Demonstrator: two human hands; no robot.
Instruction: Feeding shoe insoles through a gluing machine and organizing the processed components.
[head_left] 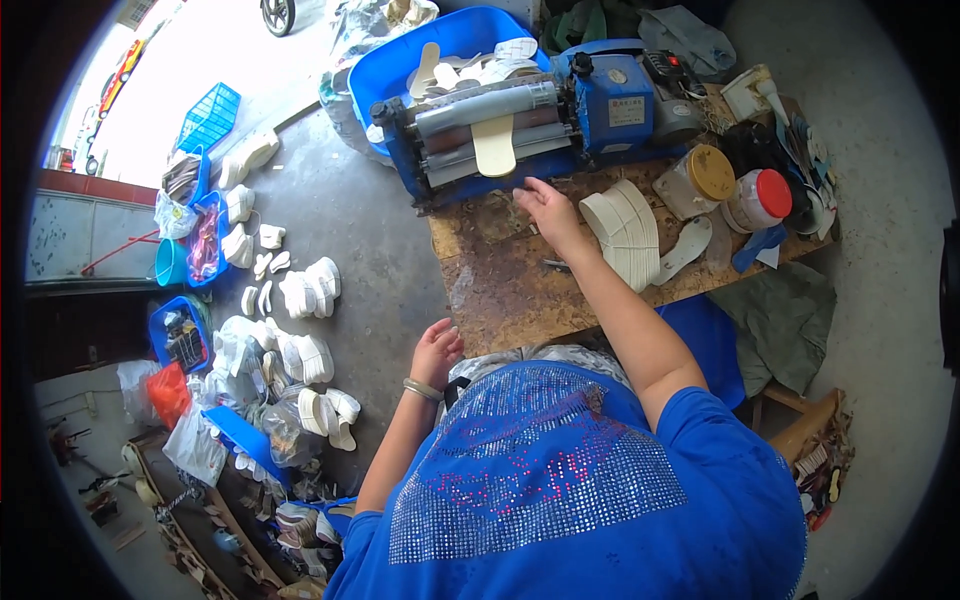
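My right hand (548,210) reaches out over the worn wooden table (510,290), fingers spread and holding nothing. It is just below the grey rollers of a blue machine (520,120). A cream insole (494,145) sticks out of the rollers, a little above my fingertips and apart from them. A curved stack of white insoles (625,230) lies right of that hand. My left hand (437,350), with a bangle on the wrist, hangs by the table's left edge with loosely curled fingers and nothing in it.
A blue tub (400,60) of insoles stands behind the machine. A yellow-lidded jar (700,180), a red-lidded jar (757,198) and a single sole (685,250) sit at the table's right. Piles of white soles (305,295) and blue baskets (180,335) cover the floor on the left.
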